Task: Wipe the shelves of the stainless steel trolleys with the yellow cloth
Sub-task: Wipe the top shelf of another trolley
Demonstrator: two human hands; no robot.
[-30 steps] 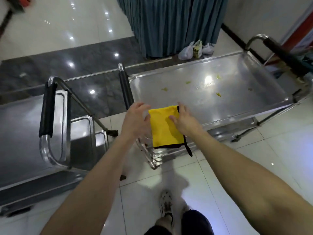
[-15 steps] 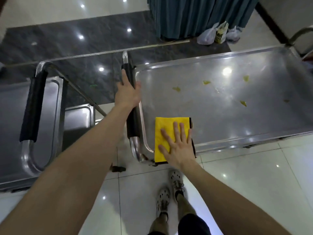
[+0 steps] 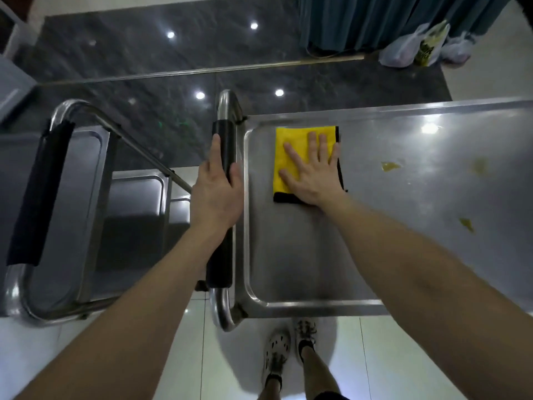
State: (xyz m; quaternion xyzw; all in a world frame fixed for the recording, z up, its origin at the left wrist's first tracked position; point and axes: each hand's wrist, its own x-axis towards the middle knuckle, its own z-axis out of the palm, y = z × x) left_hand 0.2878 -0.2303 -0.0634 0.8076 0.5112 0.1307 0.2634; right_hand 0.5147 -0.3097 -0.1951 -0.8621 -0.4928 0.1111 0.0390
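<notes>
The folded yellow cloth (image 3: 288, 145) with a black edge lies near the far left corner of the right stainless steel trolley's top shelf (image 3: 389, 226). My right hand (image 3: 313, 171) presses flat on it with straight, spread fingers. My left hand (image 3: 216, 192) grips the black padded handle (image 3: 220, 255) at that trolley's left end, thumb on the shelf side. Yellowish smears (image 3: 390, 166) dot the shelf right of the cloth. A second steel trolley (image 3: 89, 215) stands to the left.
The left trolley has its own black padded handle (image 3: 37, 194) and a lower shelf visible. Plastic bags (image 3: 424, 47) lie on the floor by a teal curtain (image 3: 389, 18) at the back right. My feet (image 3: 288, 347) stand on white tiles at the trolley's near edge.
My right hand has slid the cloth from the near left corner of the shelf toward the far left corner. My left hand went from the cloth to the handle and stays there.
</notes>
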